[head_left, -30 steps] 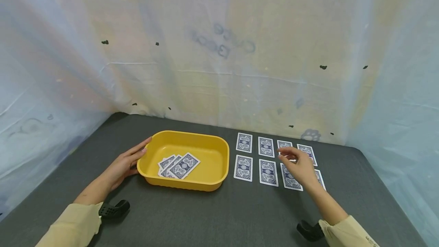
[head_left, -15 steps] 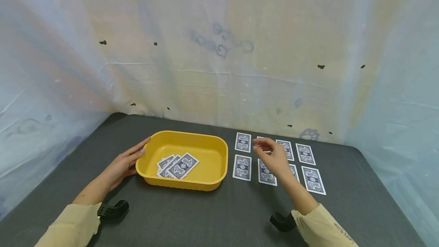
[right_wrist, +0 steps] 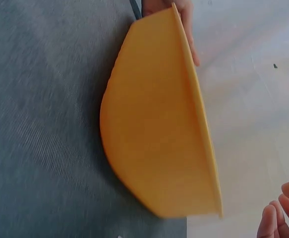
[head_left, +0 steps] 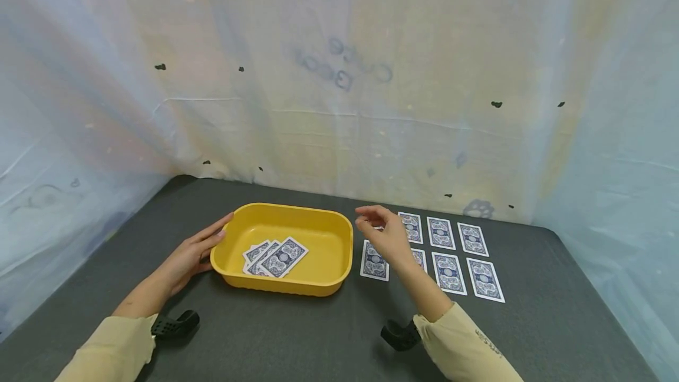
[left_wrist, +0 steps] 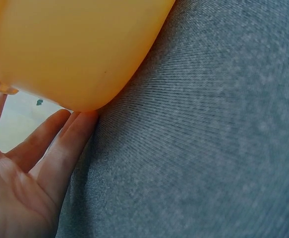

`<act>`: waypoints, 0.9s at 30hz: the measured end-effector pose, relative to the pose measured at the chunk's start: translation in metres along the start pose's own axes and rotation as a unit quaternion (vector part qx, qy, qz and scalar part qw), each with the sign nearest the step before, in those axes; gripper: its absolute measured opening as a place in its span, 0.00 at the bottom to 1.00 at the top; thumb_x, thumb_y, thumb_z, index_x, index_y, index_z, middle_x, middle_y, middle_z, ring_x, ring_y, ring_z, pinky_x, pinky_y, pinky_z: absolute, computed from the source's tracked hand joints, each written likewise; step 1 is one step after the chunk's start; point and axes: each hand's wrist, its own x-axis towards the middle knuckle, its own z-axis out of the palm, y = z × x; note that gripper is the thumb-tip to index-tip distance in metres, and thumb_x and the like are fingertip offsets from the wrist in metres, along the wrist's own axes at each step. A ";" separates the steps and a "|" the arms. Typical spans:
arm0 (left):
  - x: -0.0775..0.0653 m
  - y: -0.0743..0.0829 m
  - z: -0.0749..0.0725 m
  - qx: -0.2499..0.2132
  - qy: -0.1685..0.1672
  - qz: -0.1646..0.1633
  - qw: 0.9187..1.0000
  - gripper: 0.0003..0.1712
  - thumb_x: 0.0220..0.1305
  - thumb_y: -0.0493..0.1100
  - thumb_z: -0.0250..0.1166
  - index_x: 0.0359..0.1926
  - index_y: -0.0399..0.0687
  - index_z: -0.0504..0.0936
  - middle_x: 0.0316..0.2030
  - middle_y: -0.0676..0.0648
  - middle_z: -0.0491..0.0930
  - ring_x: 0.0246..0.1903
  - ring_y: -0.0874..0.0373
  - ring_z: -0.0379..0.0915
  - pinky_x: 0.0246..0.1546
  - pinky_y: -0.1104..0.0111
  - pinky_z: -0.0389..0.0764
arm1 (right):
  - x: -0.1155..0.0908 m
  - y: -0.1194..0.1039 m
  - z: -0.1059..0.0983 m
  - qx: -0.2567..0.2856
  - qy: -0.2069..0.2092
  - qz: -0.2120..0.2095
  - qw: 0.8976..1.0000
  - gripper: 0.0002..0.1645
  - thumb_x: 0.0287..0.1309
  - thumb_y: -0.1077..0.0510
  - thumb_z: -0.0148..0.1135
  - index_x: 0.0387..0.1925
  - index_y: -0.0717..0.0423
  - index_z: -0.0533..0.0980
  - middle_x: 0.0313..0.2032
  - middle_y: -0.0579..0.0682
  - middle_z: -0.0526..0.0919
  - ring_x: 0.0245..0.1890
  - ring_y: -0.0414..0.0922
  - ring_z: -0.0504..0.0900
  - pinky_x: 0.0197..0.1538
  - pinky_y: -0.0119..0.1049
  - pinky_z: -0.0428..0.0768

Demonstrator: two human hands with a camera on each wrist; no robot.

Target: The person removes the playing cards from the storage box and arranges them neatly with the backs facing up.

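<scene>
My left hand (head_left: 190, 255) rests against the left end of a yellow plastic tray (head_left: 297, 289). Its straight fingers (left_wrist: 67, 141) touch the outer wall in the left wrist view, and others reach the rim. Inside lie several playing cards (head_left: 284, 256), backs up and overlapping. My right hand (head_left: 389, 237) hovers just right of the tray, thumb and fingers loosely curved with a gap between them and nothing seen in it. It largely covers a back-row card. Below it is a front-row card (head_left: 374, 264) with a blue-and-white back. Its fingertips (right_wrist: 268, 218) show apart from the tray.
More face-down cards lie in two rows to the right, including a back-row card (head_left: 441, 233) and a front-row card (head_left: 485, 279). They rest on a dark grey cloth-covered table (head_left: 297, 341). A pale plastic curtain (head_left: 339, 134) hangs behind.
My right hand has moved left along the card rows to beside the tray, uncovering cards on the right and covering the leftmost back-row card. My left hand and the tray stay put.
</scene>
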 end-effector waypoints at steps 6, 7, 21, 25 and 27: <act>0.000 0.000 0.000 0.001 0.003 -0.007 1.000 0.40 0.69 0.65 0.48 0.76 0.66 0.43 0.76 0.44 0.36 0.72 0.37 0.42 0.59 0.40 0.66 | 0.003 -0.007 0.019 0.002 -0.013 0.001 1.000 0.15 0.57 0.59 0.65 0.46 0.59 0.81 0.39 0.54 0.83 0.39 0.47 0.79 0.40 0.32 0.78; 0.001 0.000 0.000 0.002 0.003 -0.009 1.000 0.41 0.69 0.66 0.48 0.76 0.66 0.43 0.76 0.44 0.36 0.72 0.37 0.42 0.59 0.40 0.65 | 0.003 -0.008 0.023 0.004 -0.015 0.002 1.000 0.16 0.57 0.58 0.66 0.46 0.59 0.81 0.39 0.54 0.83 0.39 0.47 0.79 0.40 0.31 0.78; -0.001 0.001 0.000 -0.014 0.000 -0.017 1.000 0.40 0.69 0.65 0.49 0.76 0.67 0.43 0.76 0.44 0.35 0.72 0.37 0.42 0.60 0.42 0.66 | 0.008 -0.017 0.068 0.014 -0.061 0.065 0.996 0.25 0.52 0.51 0.71 0.50 0.59 0.80 0.43 0.56 0.82 0.39 0.44 0.77 0.43 0.31 0.79; 0.000 0.002 0.001 -0.018 0.002 -0.019 1.000 0.40 0.70 0.64 0.49 0.76 0.67 0.43 0.76 0.44 0.36 0.72 0.38 0.43 0.60 0.42 0.66 | 0.009 -0.017 0.077 0.017 -0.060 0.075 0.995 0.26 0.52 0.52 0.71 0.51 0.61 0.79 0.44 0.58 0.81 0.38 0.44 0.77 0.42 0.30 0.78; 0.000 0.002 0.000 -0.019 0.001 -0.017 1.000 0.40 0.70 0.64 0.49 0.76 0.67 0.43 0.76 0.44 0.36 0.72 0.38 0.43 0.61 0.42 0.66 | 0.010 -0.016 0.082 0.021 -0.059 0.077 0.995 0.26 0.51 0.53 0.72 0.51 0.61 0.79 0.43 0.57 0.82 0.37 0.43 0.77 0.41 0.29 0.77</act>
